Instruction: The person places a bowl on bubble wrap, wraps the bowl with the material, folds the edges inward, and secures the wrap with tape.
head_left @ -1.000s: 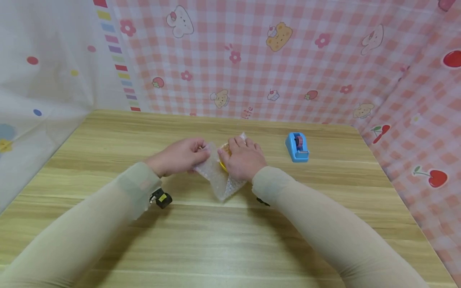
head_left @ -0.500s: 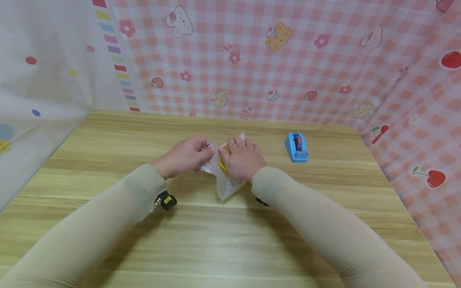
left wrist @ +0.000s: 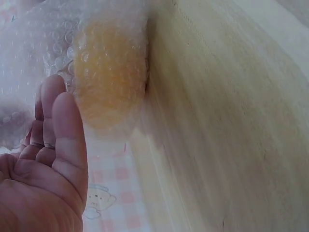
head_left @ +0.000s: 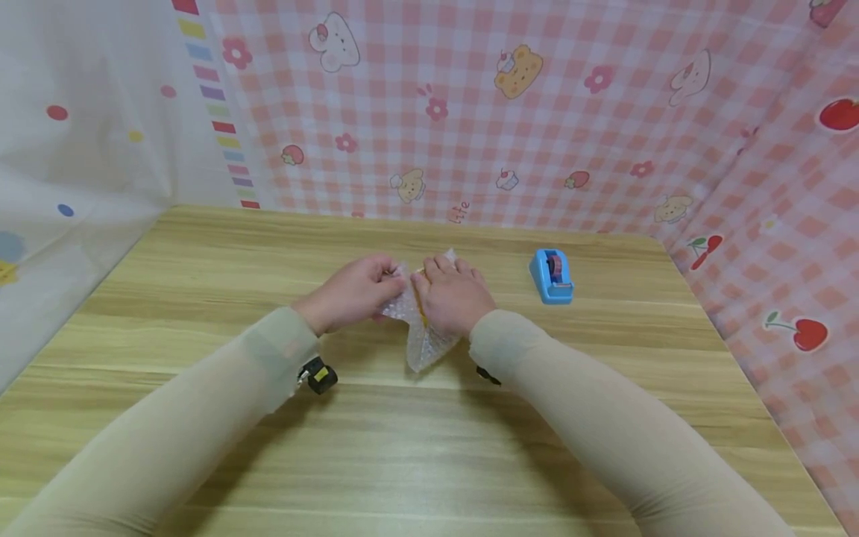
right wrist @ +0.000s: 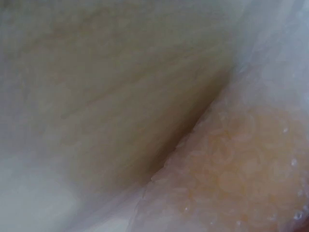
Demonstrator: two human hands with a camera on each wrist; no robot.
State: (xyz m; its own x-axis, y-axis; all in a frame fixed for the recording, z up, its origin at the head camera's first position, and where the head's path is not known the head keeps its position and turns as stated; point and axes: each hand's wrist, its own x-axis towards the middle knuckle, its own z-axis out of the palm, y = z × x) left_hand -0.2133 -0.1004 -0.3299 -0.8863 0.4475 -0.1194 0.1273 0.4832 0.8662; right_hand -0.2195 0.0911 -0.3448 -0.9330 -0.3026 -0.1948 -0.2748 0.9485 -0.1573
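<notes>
- Sleeves (head_left: 201, 406): a pale pair entering from 7 and 5 o'clock (12 o'clock is the table's far edge), cut off by the lower border of the head view.
- Black device (head_left: 321, 376): at 5 o'clock of the left cuff; its right-hand counterpart is mostly hidden.
- Bubble wrap (head_left: 420, 352): on the wooden table (head_left: 416, 455), between the hands, one corner pointing to 6 o'clock.
- Left hand (head_left: 354, 293): at 10 o'clock of the wrap, pinching its flap between thumb and fingers.
- Right hand (head_left: 458, 297): at 2 o'clock, fingers laid flat over the wrap, pressing without clasping.
- Yellow object (left wrist: 108, 70): inside the wrap, largely under the right hand; rounded through the bubbles, its identity unclear. The right wrist view is blurred.
- Tape dispenser (head_left: 552, 277): blue, at 3 o'clock of the right hand, well apart.
- Checked cloth (head_left: 463, 142): upright at 12 o'clock, cropped above.
- Change from one second earlier: the left hand has shifted toward 3 o'clock, its flap now covering more of the yellow; the right hand is unmoved.
</notes>
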